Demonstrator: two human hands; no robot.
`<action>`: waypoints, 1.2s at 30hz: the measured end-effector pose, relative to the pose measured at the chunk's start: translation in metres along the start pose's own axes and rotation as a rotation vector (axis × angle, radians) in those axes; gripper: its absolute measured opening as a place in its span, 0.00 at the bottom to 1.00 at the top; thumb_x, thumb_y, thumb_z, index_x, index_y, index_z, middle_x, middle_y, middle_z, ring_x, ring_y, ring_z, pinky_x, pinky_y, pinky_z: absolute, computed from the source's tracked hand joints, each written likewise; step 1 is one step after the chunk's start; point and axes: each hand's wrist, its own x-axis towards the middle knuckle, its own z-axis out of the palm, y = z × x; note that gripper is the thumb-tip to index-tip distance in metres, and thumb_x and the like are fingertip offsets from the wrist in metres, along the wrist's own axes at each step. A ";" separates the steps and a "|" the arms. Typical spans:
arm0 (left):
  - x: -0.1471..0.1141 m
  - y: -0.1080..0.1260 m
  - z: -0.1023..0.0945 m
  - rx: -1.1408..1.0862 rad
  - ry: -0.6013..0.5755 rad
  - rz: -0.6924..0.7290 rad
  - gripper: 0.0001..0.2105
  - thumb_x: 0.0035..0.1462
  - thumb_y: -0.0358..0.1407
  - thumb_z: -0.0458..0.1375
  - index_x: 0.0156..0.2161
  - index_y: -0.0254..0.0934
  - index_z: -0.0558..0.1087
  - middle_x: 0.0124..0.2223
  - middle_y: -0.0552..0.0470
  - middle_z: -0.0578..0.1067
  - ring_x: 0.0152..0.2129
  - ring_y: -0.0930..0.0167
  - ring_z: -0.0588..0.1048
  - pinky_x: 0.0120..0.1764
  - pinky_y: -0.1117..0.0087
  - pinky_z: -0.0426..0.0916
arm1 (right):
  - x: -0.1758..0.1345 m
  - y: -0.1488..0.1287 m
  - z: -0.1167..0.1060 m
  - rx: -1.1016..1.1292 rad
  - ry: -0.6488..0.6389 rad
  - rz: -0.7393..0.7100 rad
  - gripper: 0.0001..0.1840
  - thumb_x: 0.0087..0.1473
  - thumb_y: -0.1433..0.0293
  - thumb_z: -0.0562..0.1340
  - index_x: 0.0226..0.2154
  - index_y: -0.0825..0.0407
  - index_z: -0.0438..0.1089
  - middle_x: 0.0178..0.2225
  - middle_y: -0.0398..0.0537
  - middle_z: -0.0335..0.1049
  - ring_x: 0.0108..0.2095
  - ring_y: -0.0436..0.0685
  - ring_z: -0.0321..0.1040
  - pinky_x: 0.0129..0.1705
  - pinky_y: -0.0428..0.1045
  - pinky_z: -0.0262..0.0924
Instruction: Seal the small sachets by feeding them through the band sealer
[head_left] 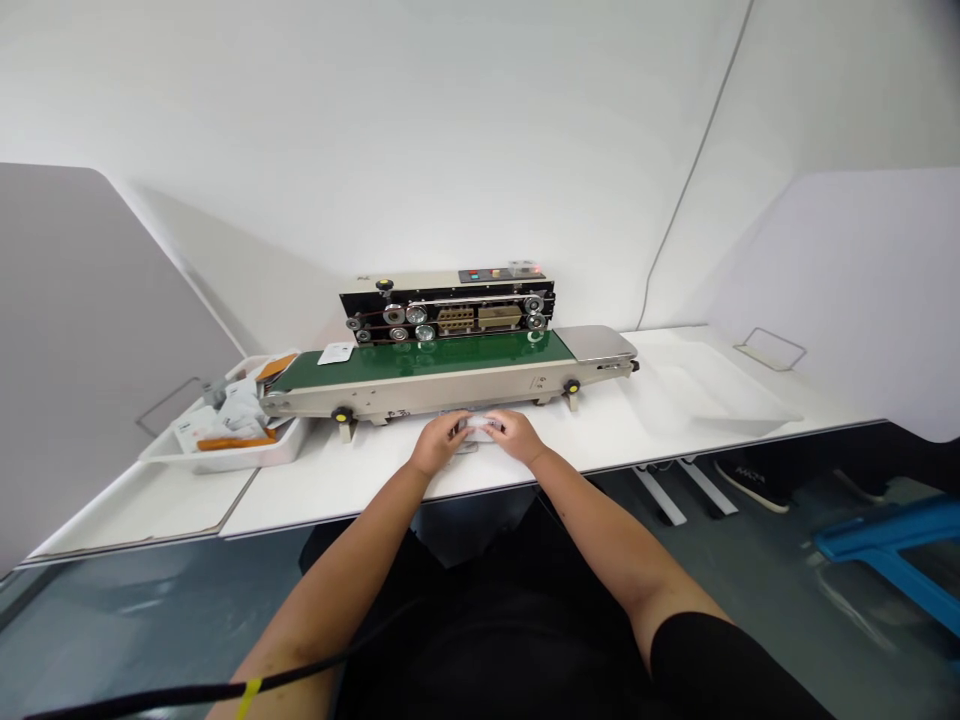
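Note:
My left hand and my right hand meet at the front of the table, fingers closed on opposite sides of a small white packet. Fingers cover part of it, and its print is too small to read. Just behind my hands stands a band sealing machine with a green conveyor belt. A white pouch lies flat near the belt's left end. Rollers and a red light show on the sealer's upper part.
Left of the machine, a white tray holds several white and orange pouches. A shallow translucent tray lies on the right. Pale partitions flank the table. A blue stool and a shoe show at lower right.

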 end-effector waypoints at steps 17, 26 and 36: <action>0.001 -0.011 0.006 -0.417 0.088 -0.221 0.15 0.59 0.48 0.61 0.40 0.39 0.65 0.27 0.58 0.70 0.22 0.73 0.71 0.26 0.75 0.65 | 0.001 0.006 -0.006 0.320 0.134 0.170 0.21 0.54 0.61 0.66 0.48 0.51 0.76 0.42 0.53 0.78 0.37 0.58 0.73 0.38 0.50 0.69; 0.000 -0.005 0.004 -0.407 0.026 -0.123 0.14 0.56 0.44 0.65 0.35 0.38 0.67 0.31 0.55 0.75 0.27 0.72 0.75 0.32 0.71 0.71 | 0.016 -0.006 0.006 0.520 0.002 0.247 0.19 0.49 0.55 0.69 0.37 0.52 0.78 0.33 0.49 0.81 0.31 0.58 0.77 0.33 0.51 0.72; -0.002 0.000 -0.007 -0.232 0.057 -0.045 0.08 0.59 0.39 0.61 0.42 0.38 0.73 0.39 0.50 0.77 0.32 0.70 0.75 0.37 0.69 0.72 | 0.112 0.018 -0.135 0.455 0.532 0.457 0.15 0.53 0.59 0.66 0.39 0.53 0.72 0.21 0.37 0.67 0.17 0.45 0.61 0.15 0.39 0.50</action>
